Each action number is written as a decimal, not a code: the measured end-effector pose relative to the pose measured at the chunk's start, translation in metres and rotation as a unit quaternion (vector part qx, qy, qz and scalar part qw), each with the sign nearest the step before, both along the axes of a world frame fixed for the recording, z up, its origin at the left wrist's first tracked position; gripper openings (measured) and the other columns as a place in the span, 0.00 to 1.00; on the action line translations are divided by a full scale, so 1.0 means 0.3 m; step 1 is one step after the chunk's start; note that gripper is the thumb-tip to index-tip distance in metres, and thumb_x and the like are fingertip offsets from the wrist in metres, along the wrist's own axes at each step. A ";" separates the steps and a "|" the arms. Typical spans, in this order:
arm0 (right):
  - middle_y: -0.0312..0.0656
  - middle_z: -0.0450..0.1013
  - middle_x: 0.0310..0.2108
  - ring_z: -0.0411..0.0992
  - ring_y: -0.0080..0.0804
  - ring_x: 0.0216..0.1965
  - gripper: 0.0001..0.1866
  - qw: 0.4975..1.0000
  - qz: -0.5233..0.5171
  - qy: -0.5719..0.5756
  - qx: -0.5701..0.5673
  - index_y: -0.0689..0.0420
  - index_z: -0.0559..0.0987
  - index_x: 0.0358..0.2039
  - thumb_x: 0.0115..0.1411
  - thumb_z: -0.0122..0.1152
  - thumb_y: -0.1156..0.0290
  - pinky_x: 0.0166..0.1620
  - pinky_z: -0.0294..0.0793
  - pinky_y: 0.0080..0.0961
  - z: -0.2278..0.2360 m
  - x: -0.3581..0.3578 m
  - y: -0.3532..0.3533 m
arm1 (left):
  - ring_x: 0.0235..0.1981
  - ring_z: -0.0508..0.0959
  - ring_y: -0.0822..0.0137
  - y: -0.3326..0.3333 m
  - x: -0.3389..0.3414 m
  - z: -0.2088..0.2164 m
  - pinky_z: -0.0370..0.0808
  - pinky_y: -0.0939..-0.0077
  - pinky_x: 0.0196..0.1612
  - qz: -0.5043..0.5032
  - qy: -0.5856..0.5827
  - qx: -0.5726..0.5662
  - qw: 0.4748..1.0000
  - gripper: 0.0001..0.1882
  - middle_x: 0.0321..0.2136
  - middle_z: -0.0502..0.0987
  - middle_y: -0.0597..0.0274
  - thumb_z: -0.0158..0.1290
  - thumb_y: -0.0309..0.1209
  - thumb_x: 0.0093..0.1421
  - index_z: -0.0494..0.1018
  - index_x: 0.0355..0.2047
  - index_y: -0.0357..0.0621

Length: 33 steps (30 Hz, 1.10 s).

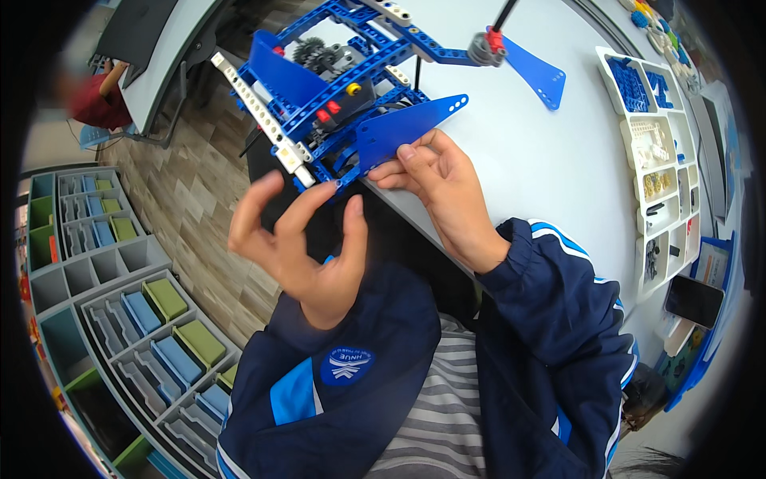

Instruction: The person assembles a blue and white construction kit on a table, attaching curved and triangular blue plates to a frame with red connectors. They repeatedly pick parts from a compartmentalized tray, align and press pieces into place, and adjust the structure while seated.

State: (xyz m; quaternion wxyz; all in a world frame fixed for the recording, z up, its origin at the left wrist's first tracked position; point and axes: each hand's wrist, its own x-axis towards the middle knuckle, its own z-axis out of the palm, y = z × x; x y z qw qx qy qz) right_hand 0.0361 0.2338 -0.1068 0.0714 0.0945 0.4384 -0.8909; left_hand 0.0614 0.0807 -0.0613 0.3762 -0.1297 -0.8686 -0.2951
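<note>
A model (343, 104) built from blue and white plastic beams, grey gears and blue panels stands at the near left edge of the white table. My right hand (451, 188) pinches the lower edge of a pointed blue panel (407, 128) on its near side, thumb in front and fingers partly hidden behind. My left hand (307, 251) is open, its fingers curved and apart. One of its fingertips is at the model's bottom corner, next to the end of a white beam (263, 120); whether it touches is unclear. Another blue panel (538, 72) sits by a grey hub and dark rod.
On the right of the white table (550, 176) lies a white compartment tray (638, 160) of sorted small parts. Near it are a dark phone (694, 302) and a blue bin (702, 359). Grey storage drawers (136, 311) stand at left. A person (100, 100) sits far left.
</note>
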 end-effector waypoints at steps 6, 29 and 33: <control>0.54 0.77 0.39 0.82 0.41 0.41 0.09 0.997 0.005 0.047 0.057 0.66 0.67 0.47 0.73 0.51 0.74 0.46 0.83 0.30 0.017 0.028 0.026 | 0.69 0.61 0.44 -0.012 -0.051 -0.019 0.70 0.56 0.58 -0.022 -0.087 0.003 0.996 0.19 0.67 0.61 0.45 0.71 0.27 0.49 0.84 0.44 0.47; 0.46 0.75 0.44 0.79 0.37 0.42 0.13 0.764 -0.099 0.339 0.540 0.64 0.79 0.40 0.56 0.57 0.91 0.46 0.79 0.27 0.051 -0.059 0.184 | 0.69 0.54 0.31 0.080 -0.116 -0.039 0.61 0.39 0.66 -0.071 -0.140 -0.029 0.987 0.14 0.67 0.60 0.42 0.68 0.25 0.50 0.83 0.39 0.46; 0.47 0.74 0.46 0.79 0.37 0.43 0.13 0.784 -0.096 0.330 0.516 0.65 0.79 0.41 0.56 0.57 0.91 0.45 0.80 0.28 0.045 -0.057 0.179 | 0.69 0.55 0.33 0.088 -0.128 -0.063 0.62 0.40 0.65 -0.057 -0.108 -0.029 0.992 0.13 0.65 0.62 0.45 0.69 0.25 0.49 0.82 0.37 0.46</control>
